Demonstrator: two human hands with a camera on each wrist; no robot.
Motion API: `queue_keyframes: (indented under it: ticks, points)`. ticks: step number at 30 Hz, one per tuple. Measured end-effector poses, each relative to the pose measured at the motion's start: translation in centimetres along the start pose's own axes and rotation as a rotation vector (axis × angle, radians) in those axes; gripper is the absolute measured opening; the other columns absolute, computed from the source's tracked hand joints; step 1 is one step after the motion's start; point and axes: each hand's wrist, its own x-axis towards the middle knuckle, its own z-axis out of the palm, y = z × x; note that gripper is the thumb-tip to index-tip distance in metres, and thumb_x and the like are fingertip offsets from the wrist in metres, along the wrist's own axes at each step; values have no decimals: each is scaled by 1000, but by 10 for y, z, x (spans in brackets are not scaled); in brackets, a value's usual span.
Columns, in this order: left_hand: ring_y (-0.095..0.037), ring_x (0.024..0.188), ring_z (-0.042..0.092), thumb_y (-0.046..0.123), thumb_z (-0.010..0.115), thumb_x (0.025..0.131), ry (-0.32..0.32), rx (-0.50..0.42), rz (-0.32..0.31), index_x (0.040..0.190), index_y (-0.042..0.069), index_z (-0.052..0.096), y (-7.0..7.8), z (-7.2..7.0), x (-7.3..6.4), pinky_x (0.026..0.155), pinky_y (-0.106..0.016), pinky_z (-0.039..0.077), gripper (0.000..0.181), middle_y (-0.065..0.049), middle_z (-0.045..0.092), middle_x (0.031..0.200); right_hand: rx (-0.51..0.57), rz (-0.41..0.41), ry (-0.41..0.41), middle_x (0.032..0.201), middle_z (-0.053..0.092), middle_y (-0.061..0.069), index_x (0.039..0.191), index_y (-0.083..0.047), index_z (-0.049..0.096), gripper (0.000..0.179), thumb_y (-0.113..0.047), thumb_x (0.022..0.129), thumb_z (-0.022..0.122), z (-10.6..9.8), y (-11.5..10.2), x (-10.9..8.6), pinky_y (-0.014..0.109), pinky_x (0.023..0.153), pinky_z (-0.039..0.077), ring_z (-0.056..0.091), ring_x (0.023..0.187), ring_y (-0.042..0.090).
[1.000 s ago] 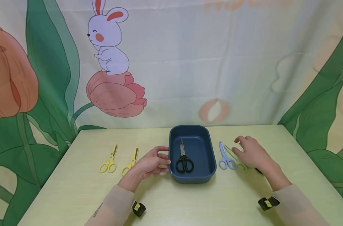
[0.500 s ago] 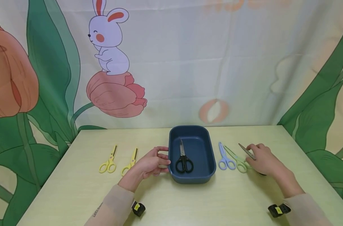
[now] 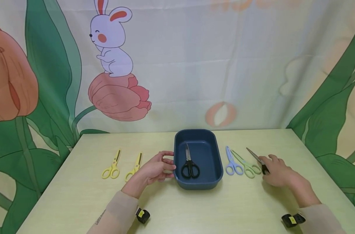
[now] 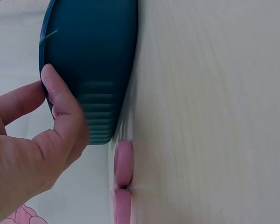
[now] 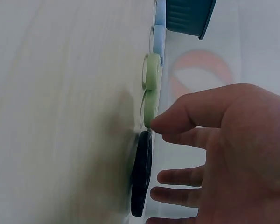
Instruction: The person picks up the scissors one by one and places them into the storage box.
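Note:
My left hand [image 3: 157,167] touches the left outer wall of a dark blue bin [image 3: 215,156] with loosely bent fingers. One pair of black-handled scissors [image 3: 190,169] lies inside that bin. On the right, my right hand [image 3: 278,170] hovers at another pair of black-handled scissors [image 3: 252,155], its fingers covering part of the handles in the head view. The right wrist view has the black handles [image 5: 141,175] flat on the table, with outstretched fingers beside them and the thumb close to their upper end.
Blue scissors [image 3: 234,167] and green scissors [image 3: 249,170] lie between the bin and my right hand. Left of the bin are two yellow pairs of scissors [image 3: 111,171]. Pink handle loops [image 4: 123,163] show in the left wrist view. A printed curtain [image 3: 177,65] hangs behind the table [image 3: 177,211].
My right hand has moved from above the green scissors rightward and nearer me, uncovering the green pair and the black-handled scissors' blades. The left hand keeps its place at the bin.

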Motion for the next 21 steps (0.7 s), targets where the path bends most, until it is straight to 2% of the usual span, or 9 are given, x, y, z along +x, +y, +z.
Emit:
queue_keyframes:
  ticks: [5, 9, 12, 21]
  points:
    - [-27, 85, 62, -8, 61, 96, -5, -2, 5, 152, 1, 32, 0, 0, 0, 69, -30, 54, 63, -19, 48, 115, 14, -23, -23, 134, 35, 47, 142, 8, 43, 63, -4, 84, 64, 2, 4, -1, 74, 89, 41, 39, 120, 66]
    - [-27, 81, 62, -7, 61, 96, 0, 6, 0, 152, 2, 33, 0, 0, -1, 62, -28, 47, 63, -15, 48, 111, 17, -38, -26, 127, 40, 45, 138, 7, 45, 54, 0, 87, 61, 7, 7, 0, 71, 89, 42, 44, 114, 62]
    - [-26, 78, 62, -6, 61, 97, 7, 11, -4, 152, 3, 34, -1, 0, 0, 57, -29, 37, 63, -13, 48, 109, 16, -46, -4, 123, 42, 43, 133, 6, 47, 46, 2, 89, 61, 9, 9, 1, 70, 88, 42, 47, 110, 61]
    - [-26, 76, 63, -6, 62, 97, 14, 15, -13, 151, 6, 36, 0, 0, -1, 56, -35, 22, 61, -13, 48, 109, 5, -30, -7, 115, 43, 39, 127, 4, 48, 33, 2, 96, 58, 7, 3, 1, 67, 86, 42, 46, 102, 55]
